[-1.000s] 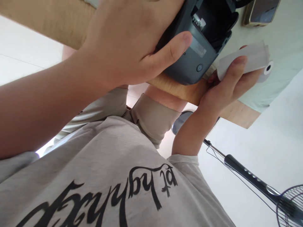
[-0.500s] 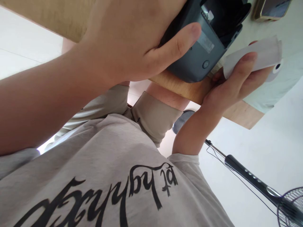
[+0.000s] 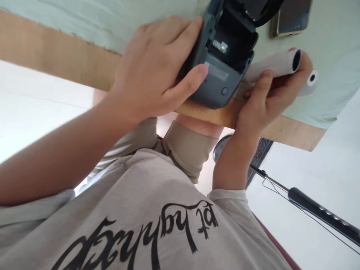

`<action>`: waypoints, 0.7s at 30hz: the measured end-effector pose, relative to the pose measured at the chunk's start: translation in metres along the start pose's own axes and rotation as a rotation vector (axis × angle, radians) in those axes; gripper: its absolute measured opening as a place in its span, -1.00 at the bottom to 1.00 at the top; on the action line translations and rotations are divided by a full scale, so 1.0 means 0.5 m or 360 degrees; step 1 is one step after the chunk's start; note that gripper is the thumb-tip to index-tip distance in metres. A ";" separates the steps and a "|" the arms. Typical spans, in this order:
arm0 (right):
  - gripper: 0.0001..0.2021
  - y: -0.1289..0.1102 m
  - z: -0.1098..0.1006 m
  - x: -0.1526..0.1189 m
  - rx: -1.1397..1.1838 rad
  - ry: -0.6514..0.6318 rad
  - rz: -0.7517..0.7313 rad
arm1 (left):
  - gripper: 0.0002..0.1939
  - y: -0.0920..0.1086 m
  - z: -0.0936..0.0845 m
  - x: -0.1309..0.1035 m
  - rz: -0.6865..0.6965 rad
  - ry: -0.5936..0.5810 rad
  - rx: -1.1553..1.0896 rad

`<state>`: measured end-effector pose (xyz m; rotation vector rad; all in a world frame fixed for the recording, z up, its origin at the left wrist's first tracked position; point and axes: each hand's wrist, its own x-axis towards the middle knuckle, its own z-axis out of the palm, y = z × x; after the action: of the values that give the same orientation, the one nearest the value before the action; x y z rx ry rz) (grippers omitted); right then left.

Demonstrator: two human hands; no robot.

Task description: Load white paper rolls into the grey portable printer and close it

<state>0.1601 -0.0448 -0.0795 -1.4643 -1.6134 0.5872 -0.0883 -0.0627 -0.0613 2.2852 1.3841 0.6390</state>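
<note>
Printer (image 3: 212, 93) open, left hand (image 3: 157, 65) spread against its side, digits apart; right hand (image 3: 270, 101) clamped around white roll (image 3: 278, 64), second roll (image 3: 309, 89) just beyond that grip.

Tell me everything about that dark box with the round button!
The dark box is grey and looks like plastic. It's open, showing a black hollow with a whitish bit inside. Its front has a pale sticker and round button. It appears slanted at the wooden table edge, far end cut off. The left grip lies against its side, thumb on front.
</note>
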 end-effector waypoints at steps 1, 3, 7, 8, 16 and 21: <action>-0.54 -0.003 0.001 -0.002 0.0052 0.0061 -0.0163 | -0.06 0.001 0.000 0.000 0.0003 0.0007 -0.0003; -0.64 -0.007 0.003 -0.004 0.0103 0.0145 -0.0370 | -0.03 0.003 -0.001 0.001 -0.0010 -0.0002 -0.0002; -0.60 -0.013 0.004 -0.008 -0.0239 0.0114 -0.0206 | 0.00 0.005 -0.003 0.002 -0.0069 -0.0017 -0.0032; -0.60 -0.014 0.004 -0.008 -0.0316 0.0138 -0.0162 | 0.01 0.005 -0.003 0.001 -0.0081 -0.0005 -0.0051; -0.46 -0.004 0.008 -0.016 -0.0318 0.0201 -0.0029 | -0.22 -0.002 0.006 -0.006 -0.0173 0.0062 -0.0299; -0.44 -0.014 -0.029 -0.036 -0.0176 0.0436 -0.0356 | -0.22 0.001 0.004 -0.008 -0.0117 0.0064 -0.0196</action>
<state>0.1675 -0.0665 -0.0712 -1.3532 -1.5818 0.1647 -0.0884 -0.0668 -0.0634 2.1268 1.4000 0.7288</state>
